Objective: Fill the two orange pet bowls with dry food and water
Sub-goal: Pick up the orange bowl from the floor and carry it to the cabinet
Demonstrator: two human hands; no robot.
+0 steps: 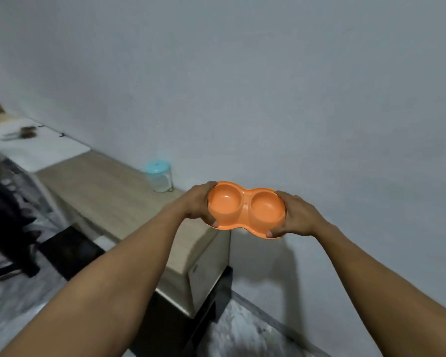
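The orange double bowl [246, 209], both wells empty, is held in the air between the left hand [196, 204] and right hand [299, 215], fingers curled round each end. It should be kept level and set down before filling.

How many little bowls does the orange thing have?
2: the left bowl sits by the left hand, the right bowl by the right hand. Both look empty.

We count one orange feeder [245, 220] with two round bowls moulded into it, a left bowl [223, 203] and a right bowl [265, 209]. We count two bare hands, one left hand [197, 204] and one right hand [298, 217]. Beyond these we count one clear jar [161, 182], one pale blue lid [157, 167] and one low wooden cabinet [106, 194].
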